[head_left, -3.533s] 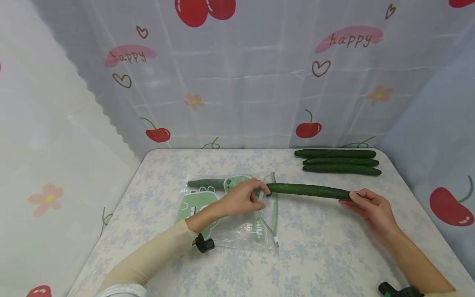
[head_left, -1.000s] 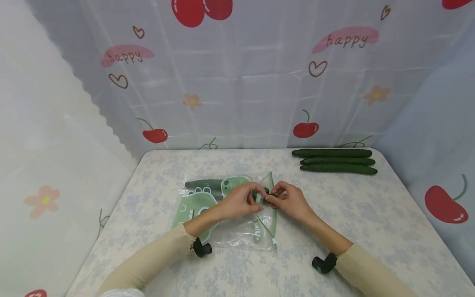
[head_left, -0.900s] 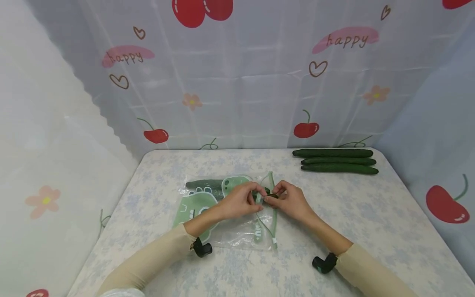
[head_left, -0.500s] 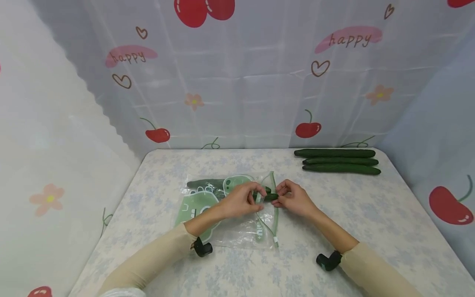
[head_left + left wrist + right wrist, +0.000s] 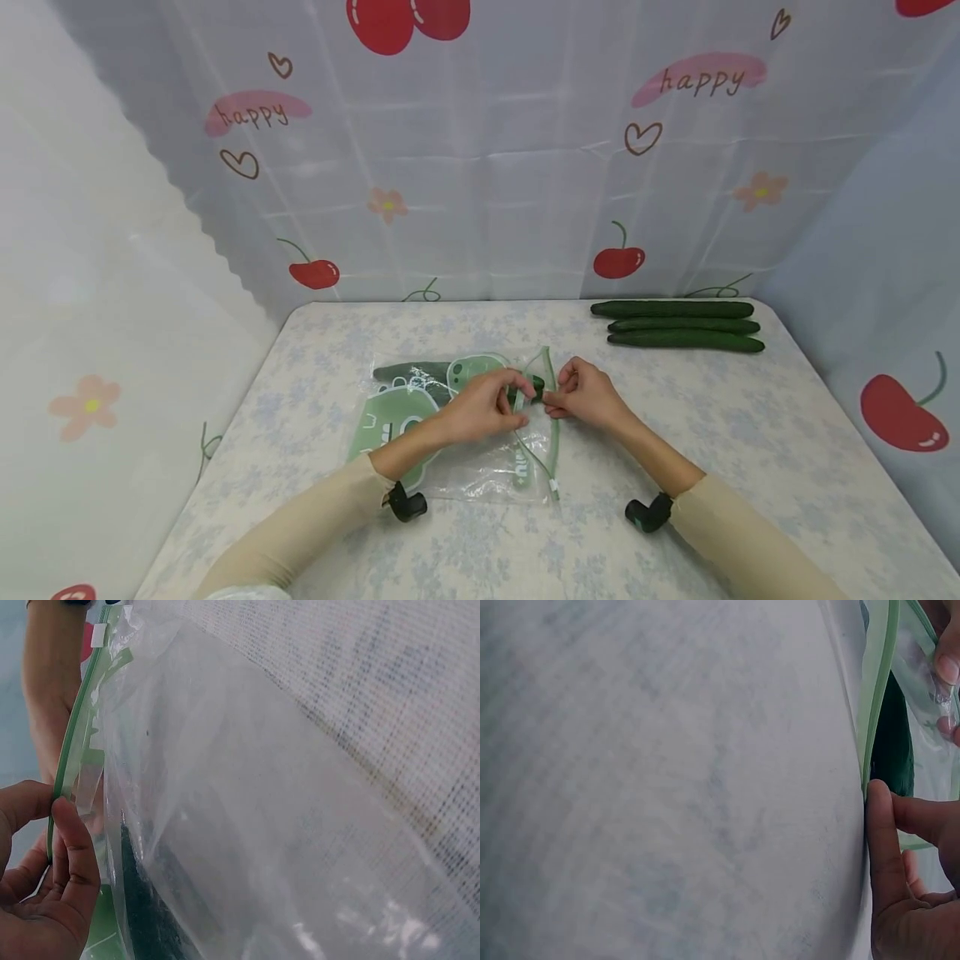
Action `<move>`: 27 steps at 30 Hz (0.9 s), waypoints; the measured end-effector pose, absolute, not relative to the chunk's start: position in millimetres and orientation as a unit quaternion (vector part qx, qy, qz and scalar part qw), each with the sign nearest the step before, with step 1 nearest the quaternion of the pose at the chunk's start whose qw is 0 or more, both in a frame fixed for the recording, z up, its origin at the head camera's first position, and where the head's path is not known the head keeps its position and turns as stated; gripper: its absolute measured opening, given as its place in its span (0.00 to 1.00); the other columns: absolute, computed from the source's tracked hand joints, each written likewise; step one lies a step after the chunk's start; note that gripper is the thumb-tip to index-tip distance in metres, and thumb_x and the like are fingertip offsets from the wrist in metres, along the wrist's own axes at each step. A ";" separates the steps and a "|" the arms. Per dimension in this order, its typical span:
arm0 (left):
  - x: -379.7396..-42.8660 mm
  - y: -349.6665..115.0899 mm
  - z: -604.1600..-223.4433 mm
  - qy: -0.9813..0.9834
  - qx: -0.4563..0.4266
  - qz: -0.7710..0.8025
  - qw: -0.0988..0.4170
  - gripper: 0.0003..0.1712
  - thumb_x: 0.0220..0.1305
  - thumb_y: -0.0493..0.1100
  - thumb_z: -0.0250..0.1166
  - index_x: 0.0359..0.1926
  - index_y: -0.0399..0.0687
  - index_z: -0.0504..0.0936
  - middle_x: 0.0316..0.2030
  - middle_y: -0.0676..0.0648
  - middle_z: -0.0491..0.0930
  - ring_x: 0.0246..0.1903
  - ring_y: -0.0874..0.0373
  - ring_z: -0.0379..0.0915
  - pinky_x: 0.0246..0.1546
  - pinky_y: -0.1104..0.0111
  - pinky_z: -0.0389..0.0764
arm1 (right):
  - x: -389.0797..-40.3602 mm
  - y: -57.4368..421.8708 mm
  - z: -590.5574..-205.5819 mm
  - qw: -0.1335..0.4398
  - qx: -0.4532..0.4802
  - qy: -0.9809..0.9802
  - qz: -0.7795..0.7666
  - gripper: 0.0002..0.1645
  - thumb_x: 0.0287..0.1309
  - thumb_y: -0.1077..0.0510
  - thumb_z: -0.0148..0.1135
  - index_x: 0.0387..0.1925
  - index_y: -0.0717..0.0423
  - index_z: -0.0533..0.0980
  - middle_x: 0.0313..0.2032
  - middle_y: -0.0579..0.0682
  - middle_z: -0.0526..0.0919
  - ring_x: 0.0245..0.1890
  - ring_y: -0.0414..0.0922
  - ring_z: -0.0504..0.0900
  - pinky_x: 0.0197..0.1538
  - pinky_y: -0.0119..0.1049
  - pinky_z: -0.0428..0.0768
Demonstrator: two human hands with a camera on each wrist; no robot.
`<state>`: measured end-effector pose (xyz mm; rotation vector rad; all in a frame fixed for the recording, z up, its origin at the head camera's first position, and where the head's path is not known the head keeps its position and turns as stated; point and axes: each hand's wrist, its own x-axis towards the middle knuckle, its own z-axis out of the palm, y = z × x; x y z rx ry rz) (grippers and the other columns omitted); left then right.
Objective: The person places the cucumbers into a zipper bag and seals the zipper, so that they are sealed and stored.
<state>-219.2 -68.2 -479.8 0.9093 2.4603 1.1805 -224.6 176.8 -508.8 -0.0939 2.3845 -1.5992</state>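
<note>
Soft, dim light; glints fleck the plastic zip bag (image 5: 483, 471); the right wrist view's tablecloth (image 5: 667, 787) seems out of focus.

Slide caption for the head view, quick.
Left fingers pinch the edge of a zip bag, right fingers at its mouth; cucumbers show inside, three more lie at far right.

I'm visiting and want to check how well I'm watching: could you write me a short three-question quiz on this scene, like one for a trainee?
1. How many cucumbers lie loose at the back right of the table, outside the bag?
2. True or false: the right grip is touching those loose cucumbers.
3. What does the left grip hold? A) a loose cucumber, B) the bag, C) the table.

Key:
1. Three.
2. False; it is at the bag.
3. B.
</note>
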 end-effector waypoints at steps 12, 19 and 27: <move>-220.8 -67.2 -482.3 0.851 0.308 0.403 0.136 0.22 0.66 0.39 0.76 0.60 0.44 0.83 0.53 0.47 0.84 0.30 0.67 0.81 0.36 0.73 0.83 | -225.6 176.8 -502.6 0.157 -0.043 0.803 -0.574 0.21 0.66 0.66 0.71 0.53 0.69 0.70 0.42 0.62 0.85 0.38 0.50 0.95 0.46 0.41 0.93; -220.9 -67.4 -481.0 0.851 0.309 0.403 0.133 0.22 0.66 0.39 0.77 0.60 0.45 0.84 0.50 0.47 0.85 0.29 0.67 0.80 0.35 0.73 0.83 | -218.0 192.8 -503.0 0.156 -0.055 0.784 -0.598 0.25 0.66 0.64 0.71 0.59 0.69 0.71 0.45 0.59 0.81 0.44 0.46 0.91 0.52 0.38 0.91; -220.7 -70.0 -481.4 0.846 0.313 0.410 0.136 0.21 0.66 0.38 0.77 0.59 0.44 0.83 0.45 0.46 0.85 0.28 0.68 0.80 0.35 0.73 0.82 | -211.8 243.8 -498.3 0.122 -0.064 0.812 -0.567 0.31 0.68 0.58 0.73 0.63 0.68 0.71 0.48 0.62 0.83 0.44 0.39 0.90 0.49 0.31 0.89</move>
